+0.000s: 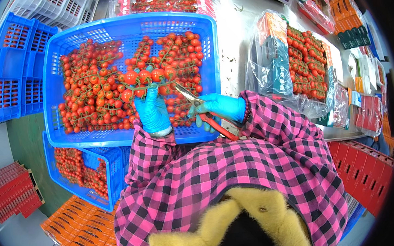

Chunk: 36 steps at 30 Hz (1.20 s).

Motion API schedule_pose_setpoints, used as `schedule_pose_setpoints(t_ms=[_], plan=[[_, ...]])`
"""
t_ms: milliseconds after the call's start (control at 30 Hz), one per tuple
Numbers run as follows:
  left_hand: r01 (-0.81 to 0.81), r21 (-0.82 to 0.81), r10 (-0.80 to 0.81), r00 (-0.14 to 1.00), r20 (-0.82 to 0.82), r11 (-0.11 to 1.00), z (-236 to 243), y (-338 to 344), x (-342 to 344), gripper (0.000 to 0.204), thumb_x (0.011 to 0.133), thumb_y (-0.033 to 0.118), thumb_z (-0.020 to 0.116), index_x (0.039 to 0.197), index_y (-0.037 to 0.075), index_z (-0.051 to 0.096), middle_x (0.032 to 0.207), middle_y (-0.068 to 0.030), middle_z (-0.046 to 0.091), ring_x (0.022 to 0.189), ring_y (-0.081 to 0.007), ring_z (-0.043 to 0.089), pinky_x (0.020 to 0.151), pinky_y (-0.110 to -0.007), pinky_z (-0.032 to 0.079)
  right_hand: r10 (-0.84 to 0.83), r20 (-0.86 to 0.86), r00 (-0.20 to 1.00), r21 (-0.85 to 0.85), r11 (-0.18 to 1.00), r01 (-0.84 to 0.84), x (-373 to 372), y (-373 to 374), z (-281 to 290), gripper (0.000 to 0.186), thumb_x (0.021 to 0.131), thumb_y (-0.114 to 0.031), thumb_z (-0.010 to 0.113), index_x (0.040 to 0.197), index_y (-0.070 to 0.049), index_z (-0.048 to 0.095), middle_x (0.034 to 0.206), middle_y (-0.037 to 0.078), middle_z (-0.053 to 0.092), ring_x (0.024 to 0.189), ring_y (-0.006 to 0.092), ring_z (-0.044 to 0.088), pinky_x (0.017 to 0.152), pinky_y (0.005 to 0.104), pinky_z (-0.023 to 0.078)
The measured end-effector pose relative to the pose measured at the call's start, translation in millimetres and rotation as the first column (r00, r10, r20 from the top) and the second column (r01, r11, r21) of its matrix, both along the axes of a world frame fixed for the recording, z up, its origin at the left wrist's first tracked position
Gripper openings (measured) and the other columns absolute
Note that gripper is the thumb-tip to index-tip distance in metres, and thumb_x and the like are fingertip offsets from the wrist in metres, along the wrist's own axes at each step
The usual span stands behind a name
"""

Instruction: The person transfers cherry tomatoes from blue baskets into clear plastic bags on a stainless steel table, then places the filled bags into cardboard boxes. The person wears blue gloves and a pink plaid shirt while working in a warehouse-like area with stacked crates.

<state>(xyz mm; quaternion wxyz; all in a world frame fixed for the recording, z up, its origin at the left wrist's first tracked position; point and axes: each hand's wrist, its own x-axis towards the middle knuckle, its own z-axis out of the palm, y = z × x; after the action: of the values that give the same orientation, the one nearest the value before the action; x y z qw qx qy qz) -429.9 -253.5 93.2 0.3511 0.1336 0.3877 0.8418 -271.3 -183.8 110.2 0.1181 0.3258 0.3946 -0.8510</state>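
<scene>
1. Beneath and left of our hands, a large blue perforated plastic crate (87, 140) holds many glossy, round red tomatoes on thin green vines (93, 101), seemingly mostly left to handle.
2. Our smooth blue-gloved left hand (153, 112) grasps a plump red tomato truss (145, 77), lifted above that crate.
3. Our blue-gloved right hand (219, 108) grips red-handled metal shears (197, 102), tips near the truss; any cut, we cannot tell.
4. Right of it, an orange-and-teal carton in crinkled clear film (275, 63) looks filled.
</scene>
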Motion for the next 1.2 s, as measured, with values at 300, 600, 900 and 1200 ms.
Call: schedule_pose_setpoints(t_ms=[300, 600, 900, 1200], plan=[[-0.124, -0.422, -0.135, 0.835, -0.533, 0.898, -25.4, -2.0, 10.1, 0.042, 0.078, -0.002, 0.056, 0.118, 0.0, 0.044, 0.114, -0.0109, 0.052, 0.099, -0.0198, 0.051, 0.085, -0.033, 0.042, -0.067, 0.045, 0.997, 0.084, 0.994, 0.063, -19.2, 2.9, -23.5, 0.023, 0.076, -0.025, 0.055, 0.09, -0.007, 0.06, 0.062, 0.01, 0.058, 0.05, 0.0185, 0.057, 0.044, 0.0328, 0.047], [0.612, -0.403, -0.704, 0.699, -0.126, 0.68, 7.7, 122.4, 75.0, 0.046, 0.076, -0.002, 0.051, 0.12, 0.004, 0.039, 0.107, -0.0144, 0.053, 0.089, -0.0219, 0.057, 0.066, -0.034, 0.052, 0.343, 0.173, 0.923, 0.926, 0.262, -0.271, 179.9, -20.3, -101.4, 0.036, 0.073, -0.029, 0.055, 0.103, -0.01, 0.051, 0.089, 0.015, 0.053, 0.081, 0.0339, 0.054, 0.067, 0.0439, 0.044], [0.373, -0.923, -0.612, -0.71, -0.349, 0.094, -37.5, 332.1, 311.7, 0.06, 0.065, 0.021, 0.066, 0.12, 0.012, 0.044, 0.109, -0.017, 0.05, 0.096, -0.0265, 0.052, 0.08, -0.035, 0.043, 0.236, 0.584, 0.776, 0.778, 0.108, -0.619, 347.8, -21.2, -220.1, 0.06, 0.064, -0.029, 0.062, 0.117, -0.01, 0.045, 0.108, 0.016, 0.052, 0.098, 0.0329, 0.051, 0.076, 0.0446, 0.043], [0.188, -0.516, -0.462, -0.27, -0.845, 0.836, -18.0, 255.0, 235.4, 0.035, 0.072, 0.02, 0.065, 0.104, 0.008, 0.058, 0.102, -0.0123, 0.056, 0.098, -0.0255, 0.053, 0.085, -0.033, 0.042, 0.342, 0.337, 0.877, 0.829, 0.333, -0.448, 468.9, -17.3, -142.3, 0.021, 0.078, -0.026, 0.05, 0.086, -0.01, 0.061, 0.074, 0.015, 0.059, 0.067, 0.0316, 0.058, 0.061, 0.0409, 0.046]])
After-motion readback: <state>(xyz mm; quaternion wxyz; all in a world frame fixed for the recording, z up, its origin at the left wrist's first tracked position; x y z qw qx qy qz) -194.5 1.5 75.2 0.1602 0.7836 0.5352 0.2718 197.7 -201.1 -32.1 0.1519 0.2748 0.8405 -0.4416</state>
